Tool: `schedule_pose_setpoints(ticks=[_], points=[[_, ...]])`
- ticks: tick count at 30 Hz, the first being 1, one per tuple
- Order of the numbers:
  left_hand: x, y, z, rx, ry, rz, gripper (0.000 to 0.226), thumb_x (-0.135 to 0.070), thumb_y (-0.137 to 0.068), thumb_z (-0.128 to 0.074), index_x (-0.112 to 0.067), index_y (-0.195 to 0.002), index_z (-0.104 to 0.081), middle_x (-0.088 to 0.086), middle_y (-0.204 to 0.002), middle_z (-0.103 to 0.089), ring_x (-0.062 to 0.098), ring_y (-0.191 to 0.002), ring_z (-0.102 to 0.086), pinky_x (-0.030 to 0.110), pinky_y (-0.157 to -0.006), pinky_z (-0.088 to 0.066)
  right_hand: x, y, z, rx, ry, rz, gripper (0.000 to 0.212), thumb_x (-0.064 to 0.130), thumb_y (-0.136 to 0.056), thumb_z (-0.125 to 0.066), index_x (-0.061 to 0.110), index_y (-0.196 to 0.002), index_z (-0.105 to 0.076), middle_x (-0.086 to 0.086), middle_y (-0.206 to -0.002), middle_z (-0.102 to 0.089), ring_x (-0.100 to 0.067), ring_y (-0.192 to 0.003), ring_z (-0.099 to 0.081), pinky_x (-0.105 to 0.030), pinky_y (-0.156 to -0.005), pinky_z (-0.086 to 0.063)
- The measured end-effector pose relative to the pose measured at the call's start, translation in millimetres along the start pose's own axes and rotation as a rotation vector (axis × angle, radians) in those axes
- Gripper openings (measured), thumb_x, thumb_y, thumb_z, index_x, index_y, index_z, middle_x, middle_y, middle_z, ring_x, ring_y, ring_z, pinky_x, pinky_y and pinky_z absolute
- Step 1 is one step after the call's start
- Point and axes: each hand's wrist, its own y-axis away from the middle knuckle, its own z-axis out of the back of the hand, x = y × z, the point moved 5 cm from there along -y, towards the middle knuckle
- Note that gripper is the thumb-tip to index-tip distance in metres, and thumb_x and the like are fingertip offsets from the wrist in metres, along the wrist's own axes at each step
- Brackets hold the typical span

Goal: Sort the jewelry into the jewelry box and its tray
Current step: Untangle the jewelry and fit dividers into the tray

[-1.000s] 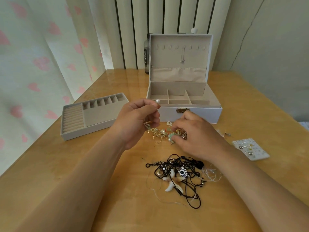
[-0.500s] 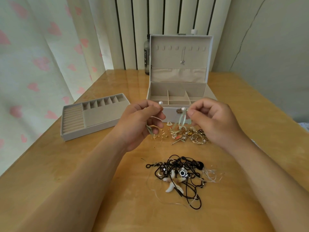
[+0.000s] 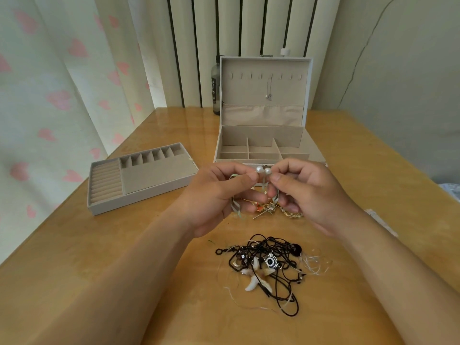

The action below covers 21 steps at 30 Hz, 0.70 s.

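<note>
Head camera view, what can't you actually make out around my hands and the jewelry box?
- Gold jewelry pile: head view, mostly hidden behind left hand and right hand.
- Pearl earrings: head view, the hands cover their lower parts.
- Jewelry box front: head view, blocked by both hands.
- Dark bottle: head view, the box hides most; label too small.

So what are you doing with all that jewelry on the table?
A person is sorting jewelry at a wooden table. The left hand pinches a white pearl earring with a pale green ribbon, and the right hand pinches a matching pearl earring, pearls side by side above a small pile of gold jewelry. The beige jewelry box stands open behind them, the beige tray lies to its left, and a tangle of black cord necklaces lies nearest the person.
</note>
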Motion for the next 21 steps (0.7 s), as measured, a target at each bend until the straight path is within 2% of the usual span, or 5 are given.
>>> schedule_pose_setpoints(ticks=[4,8,11,15,21], points=[[1,-2,2,-0.042,0.024,-0.003,0.01,-0.012,-0.079,-0.069,-0.005,-0.084,-0.074,0.017,-0.079,-0.07,0.019,-0.066,-0.067,0.025,-0.057,-0.055,0,-1,1,-0.039,0.062,0.037,0.015,0.004,-0.094,-0.062,0.011,-0.083,-0.068,-0.001,-0.064,-0.062,-0.014,-0.055,-0.052,-0.019,-0.044,-0.037],[1,-2,2,-0.051,0.062,-0.005,0.008,-0.011,-0.078,-0.07,-0.006,-0.081,-0.075,0.017,-0.081,-0.068,0.02,-0.065,-0.065,0.026,-0.058,-0.055,3,-1,7,-0.124,0.055,0.115,0.011,0.001,-0.091,-0.066,0.011,-0.09,-0.07,0.004,-0.069,-0.063,-0.015,-0.058,-0.055,-0.014,-0.046,-0.039],[1,-2,1,-0.046,0.055,0.0,0.01,-0.011,-0.078,-0.069,-0.003,-0.082,-0.074,0.016,-0.078,-0.067,0.02,-0.063,-0.065,0.026,-0.058,-0.055,7,1,6,-0.044,0.046,0.168,0.013,0.007,-0.085,-0.07,0.01,-0.098,-0.073,-0.002,-0.075,-0.064,-0.011,-0.059,-0.056,-0.013,-0.049,-0.041],[2,-2,1,-0.025,0.046,0.003,0.009,-0.011,-0.08,-0.068,-0.005,-0.081,-0.075,0.016,-0.077,-0.067,0.02,-0.063,-0.065,0.026,-0.058,-0.056,8,2,6,-0.023,0.126,0.199,0.014,0.0,-0.09,-0.068,0.012,-0.092,-0.074,0.006,-0.064,-0.065,-0.005,-0.05,-0.055,-0.017,-0.051,-0.042],[-1,-2,6,-0.064,0.009,0.023,0.004,-0.011,-0.082,-0.071,-0.008,-0.08,-0.072,0.013,-0.079,-0.066,0.019,-0.058,-0.054,0.026,-0.052,-0.044,11,1,19,-0.116,-0.015,0.178,0.018,-0.003,-0.092,-0.062,0.011,-0.09,-0.073,-0.016,-0.07,-0.066,-0.036,-0.059,-0.052,-0.036,-0.051,-0.047]])
